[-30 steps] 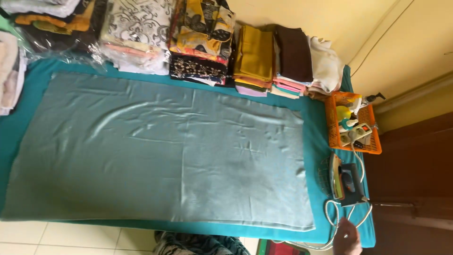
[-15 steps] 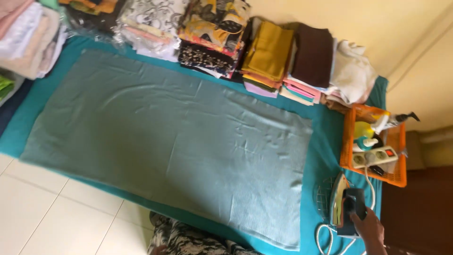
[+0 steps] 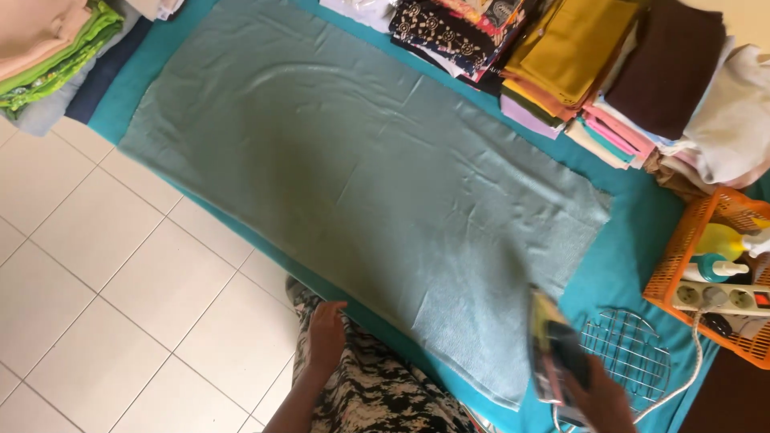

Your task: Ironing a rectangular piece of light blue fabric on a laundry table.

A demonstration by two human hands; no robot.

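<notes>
From the head camera, the right hand (image 3: 601, 397) at 5 o'clock has its grip closed around the handle of an iron (image 3: 553, 357), held over the near corner of the grey-green cloth (image 3: 361, 176). The cloth lies flat across the teal surface (image 3: 634, 232). The left hand (image 3: 325, 337) at 7 o'clock rests by the surface edge, fingers loose, holding nothing. A round wire rack (image 3: 630, 353) sits just right of the iron, an orange basket (image 3: 682, 265) at 3 o'clock, and folded fabric stacks (image 3: 577, 48) at 1 o'clock.

Teal-covered table (image 3: 634, 232) – grey-green cloth (image 3: 361, 176) spread flat, folded fabric stacks (image 3: 609, 72), orange basket (image 3: 682, 273), wire rack (image 3: 630, 357).
</notes>
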